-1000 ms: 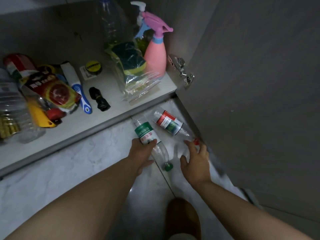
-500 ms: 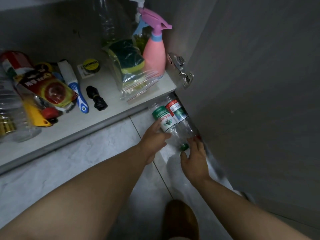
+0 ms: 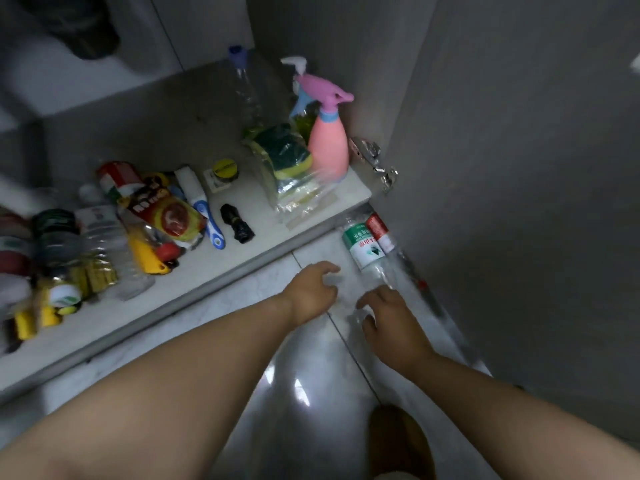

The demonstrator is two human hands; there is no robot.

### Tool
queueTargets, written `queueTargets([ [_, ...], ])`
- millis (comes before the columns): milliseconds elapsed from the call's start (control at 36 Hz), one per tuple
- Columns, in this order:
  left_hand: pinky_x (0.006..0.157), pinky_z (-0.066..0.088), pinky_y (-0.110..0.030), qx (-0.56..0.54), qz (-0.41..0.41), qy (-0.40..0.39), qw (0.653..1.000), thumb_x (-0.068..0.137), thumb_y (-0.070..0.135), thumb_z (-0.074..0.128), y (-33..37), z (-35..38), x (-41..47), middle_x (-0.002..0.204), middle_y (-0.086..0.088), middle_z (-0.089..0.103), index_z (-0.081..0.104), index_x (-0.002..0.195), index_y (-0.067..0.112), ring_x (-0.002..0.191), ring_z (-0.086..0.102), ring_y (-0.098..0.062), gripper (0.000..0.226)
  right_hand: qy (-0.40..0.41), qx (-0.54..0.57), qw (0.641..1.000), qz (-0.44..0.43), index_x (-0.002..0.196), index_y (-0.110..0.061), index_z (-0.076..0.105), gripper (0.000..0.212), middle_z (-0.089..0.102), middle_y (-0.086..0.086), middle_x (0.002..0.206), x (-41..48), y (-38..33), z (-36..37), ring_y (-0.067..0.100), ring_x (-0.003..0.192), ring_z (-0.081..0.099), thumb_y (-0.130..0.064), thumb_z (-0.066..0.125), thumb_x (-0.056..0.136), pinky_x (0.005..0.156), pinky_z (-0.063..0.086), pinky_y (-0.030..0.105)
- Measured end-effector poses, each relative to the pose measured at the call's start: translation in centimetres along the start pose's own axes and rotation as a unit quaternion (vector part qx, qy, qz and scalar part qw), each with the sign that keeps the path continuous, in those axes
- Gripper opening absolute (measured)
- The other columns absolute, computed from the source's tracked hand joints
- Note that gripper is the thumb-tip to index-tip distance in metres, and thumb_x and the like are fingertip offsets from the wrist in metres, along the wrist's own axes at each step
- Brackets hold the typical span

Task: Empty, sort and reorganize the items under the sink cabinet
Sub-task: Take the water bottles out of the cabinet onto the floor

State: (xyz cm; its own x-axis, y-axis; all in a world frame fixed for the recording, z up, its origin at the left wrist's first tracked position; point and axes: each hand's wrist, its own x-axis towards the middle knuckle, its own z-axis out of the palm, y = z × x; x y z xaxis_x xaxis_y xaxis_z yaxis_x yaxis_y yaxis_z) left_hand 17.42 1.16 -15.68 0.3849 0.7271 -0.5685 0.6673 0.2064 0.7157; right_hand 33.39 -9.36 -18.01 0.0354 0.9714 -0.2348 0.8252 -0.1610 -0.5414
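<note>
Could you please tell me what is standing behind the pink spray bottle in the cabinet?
Behind the pink spray bottle a white pump head rises from another bottle, whose body is mostly covered. A tall clear bottle stands further left.

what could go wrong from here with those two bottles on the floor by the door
1. The green-label bottle and red-label bottle lie on their sides on glossy tile, so they may roll away from the open cabinet door.
2. Both hands, left hand and right hand, are empty near them; a careless sweep could knock the bottles.
3. The sponge bag overhangs the shelf edge and could slide off if bumped.
</note>
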Motion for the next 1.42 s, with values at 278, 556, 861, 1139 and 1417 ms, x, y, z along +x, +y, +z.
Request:
queueTargets([
  [278,0.097,0.051,-0.031,0.263,0.014,0.062,0.963,0.095,0.018,0.056,-1.5,-15.0,-12.7,0.127,-0.001,0.064,0.065,0.124,0.02,0.116,0.061,-0.021,0.03,-0.234,-0.188,0.944,-0.135,0.125,-0.03,0.057,0.03,0.054,0.0,0.126,2.4,-11.9,-6.6,0.021,0.12,0.047,-0.034,0.051,0.096,0.101,0.042,0.035],
  [556,0.096,0.043,-0.018,0.185,-0.056,0.135,0.972,0.094,0.018,0.058,-8.3,-21.4,-21.1,0.134,-0.001,0.061,0.064,0.122,0.019,0.117,0.057,-0.014,0.028,-0.287,-0.32,0.89,-0.152,0.139,-0.025,0.048,0.043,0.052,0.004,0.138,2.4,-24.2,-10.6,0.024,0.123,0.052,-0.036,0.052,0.097,0.097,0.044,0.032],
  [861,0.091,0.045,-0.026,0.084,-0.13,0.287,0.945,0.091,0.019,0.061,-11.2,-24.2,-21.2,0.116,-0.008,0.061,0.064,0.107,0.024,0.112,0.06,-0.03,0.017,-0.258,-0.241,0.925,-0.143,0.133,-0.026,0.055,0.039,0.057,0.003,0.134,4.6,-32.6,-6.5,0.023,0.119,0.055,-0.035,0.055,0.095,0.095,0.046,0.031],
  [1139,0.094,0.052,-0.048,0.179,-0.171,0.36,0.9,0.092,0.041,0.058,-14.1,-25.4,-16.1,0.129,-0.014,0.056,0.041,0.133,0.023,0.114,0.059,-0.037,0.048,-0.243,-0.129,0.954,-0.121,0.147,-0.019,0.037,0.062,0.049,0.012,0.139,10.0,-33.5,2.9,0.03,0.119,0.055,-0.034,0.059,0.091,0.096,0.05,0.035],
  [1417,0.093,0.053,-0.045,0.227,-0.217,0.359,0.879,0.098,0.034,0.053,-14.6,-24.8,-12.8,0.127,-0.019,0.063,0.005,0.157,0.019,0.112,0.065,-0.036,0.078,-0.09,-0.096,0.987,-0.09,0.145,-0.016,0.026,0.083,0.045,0.014,0.141,13.2,-36.2,8.3,0.034,0.122,0.054,-0.051,0.068,0.082,0.095,0.05,0.043],
])
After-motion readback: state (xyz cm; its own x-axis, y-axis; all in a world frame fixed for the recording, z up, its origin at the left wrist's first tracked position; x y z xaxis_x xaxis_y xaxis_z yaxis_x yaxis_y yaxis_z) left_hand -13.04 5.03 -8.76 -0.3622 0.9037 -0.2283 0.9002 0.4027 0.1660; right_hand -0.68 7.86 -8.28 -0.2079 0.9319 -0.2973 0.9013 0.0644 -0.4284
